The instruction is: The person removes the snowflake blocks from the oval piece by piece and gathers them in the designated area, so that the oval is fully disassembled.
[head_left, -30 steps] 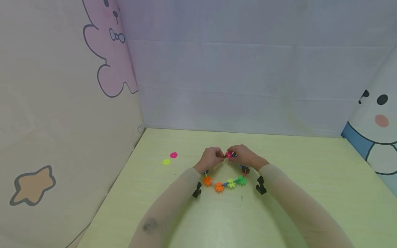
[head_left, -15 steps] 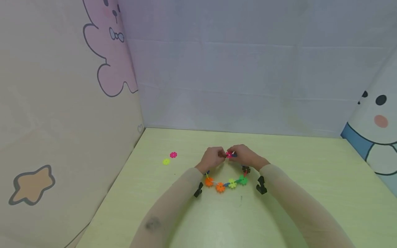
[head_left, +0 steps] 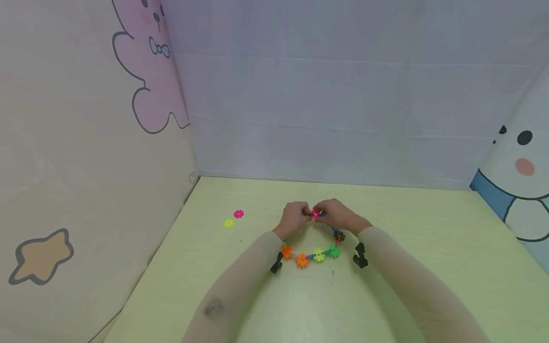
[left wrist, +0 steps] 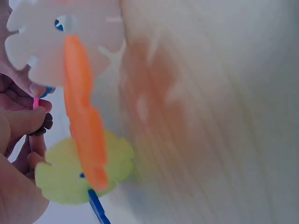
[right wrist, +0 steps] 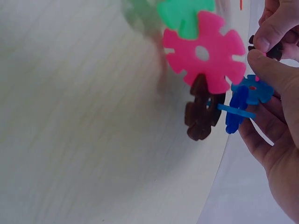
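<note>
Both hands meet above the light green table (head_left: 386, 286), holding the two ends of a chain of plastic snowflake discs (head_left: 315, 256). The chain sags toward me in a loop of orange, yellow, green and brown discs. My left hand (head_left: 300, 214) pinches a small dark end piece (left wrist: 44, 123), with white (left wrist: 60, 37), orange (left wrist: 84, 126) and yellow discs (left wrist: 84, 175) hanging close by. My right hand (head_left: 327, 214) pinches the other end at the blue discs (right wrist: 243, 100), beside a pink disc (right wrist: 205, 53) and a brown disc (right wrist: 201, 114). The two ends touch at a pink disc (head_left: 316, 214).
A loose pink disc (head_left: 238, 214) and a loose yellow-green disc (head_left: 228, 223) lie on the table to the left of the hands. Cartoon-printed walls close the table in at the left, back and right. Black camera mounts (head_left: 359, 256) sit on both wrists.
The two hands have closed the small gap between them, bringing the chain's ends together. The hanging loop has shifted slightly.
</note>
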The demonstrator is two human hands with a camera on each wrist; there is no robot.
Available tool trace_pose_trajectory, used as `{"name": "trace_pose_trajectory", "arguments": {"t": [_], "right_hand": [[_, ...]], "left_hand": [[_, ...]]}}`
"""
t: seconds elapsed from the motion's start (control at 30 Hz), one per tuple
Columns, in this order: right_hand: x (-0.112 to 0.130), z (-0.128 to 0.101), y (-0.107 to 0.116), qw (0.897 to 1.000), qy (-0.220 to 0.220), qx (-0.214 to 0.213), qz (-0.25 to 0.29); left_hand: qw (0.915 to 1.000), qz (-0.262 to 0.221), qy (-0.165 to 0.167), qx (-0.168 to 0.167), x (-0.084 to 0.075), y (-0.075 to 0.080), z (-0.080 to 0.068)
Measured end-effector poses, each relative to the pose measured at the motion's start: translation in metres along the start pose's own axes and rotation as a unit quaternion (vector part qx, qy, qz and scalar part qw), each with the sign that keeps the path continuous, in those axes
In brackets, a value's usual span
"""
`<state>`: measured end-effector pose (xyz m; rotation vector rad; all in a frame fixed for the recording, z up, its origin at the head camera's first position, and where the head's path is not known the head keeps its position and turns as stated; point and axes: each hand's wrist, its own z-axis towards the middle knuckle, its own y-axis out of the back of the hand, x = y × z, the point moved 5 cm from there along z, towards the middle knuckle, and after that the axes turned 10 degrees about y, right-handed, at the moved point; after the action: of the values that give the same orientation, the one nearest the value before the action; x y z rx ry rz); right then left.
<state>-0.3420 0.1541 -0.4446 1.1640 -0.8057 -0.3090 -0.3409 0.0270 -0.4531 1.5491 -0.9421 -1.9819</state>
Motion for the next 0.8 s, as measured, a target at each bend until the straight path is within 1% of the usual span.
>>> {"name": "trace_pose_trajectory", "arguments": {"t": [0.17, 0.23, 0.37, 0.43, 0.53, 0.63, 0.7, 0.8], "right_hand": [[-0.002, 0.000, 0.001, 1.000, -0.001, 0.007, -0.002], [-0.003, -0.001, 0.001, 1.000, -0.008, 0.006, -0.005], [-0.006, -0.002, 0.002, 1.000, -0.022, 0.009, -0.002], [-0.006, -0.001, 0.002, 1.000, -0.027, 0.012, 0.000], [-0.006, -0.001, 0.001, 0.999, -0.030, 0.019, -0.004], [-0.007, -0.002, 0.000, 0.999, -0.035, 0.025, -0.008], [-0.007, -0.003, 0.000, 0.999, -0.036, 0.027, -0.011], [-0.007, -0.005, 0.001, 0.999, -0.039, 0.030, -0.010]], "left_hand": [[0.9994, 0.030, 0.008, -0.012, -0.003, 0.001, 0.000], [0.9991, 0.039, 0.011, -0.010, -0.004, 0.002, 0.000], [0.9995, 0.021, 0.021, 0.012, -0.003, 0.007, 0.000], [0.9991, 0.000, 0.034, 0.024, 0.000, 0.013, -0.001], [0.9974, -0.028, 0.056, 0.035, 0.007, 0.022, -0.004], [0.9936, -0.062, 0.085, 0.042, 0.019, 0.032, -0.006], [0.9912, -0.078, 0.099, 0.040, 0.028, 0.038, -0.006], [0.9904, -0.088, 0.103, 0.028, 0.041, 0.048, -0.005]]}}
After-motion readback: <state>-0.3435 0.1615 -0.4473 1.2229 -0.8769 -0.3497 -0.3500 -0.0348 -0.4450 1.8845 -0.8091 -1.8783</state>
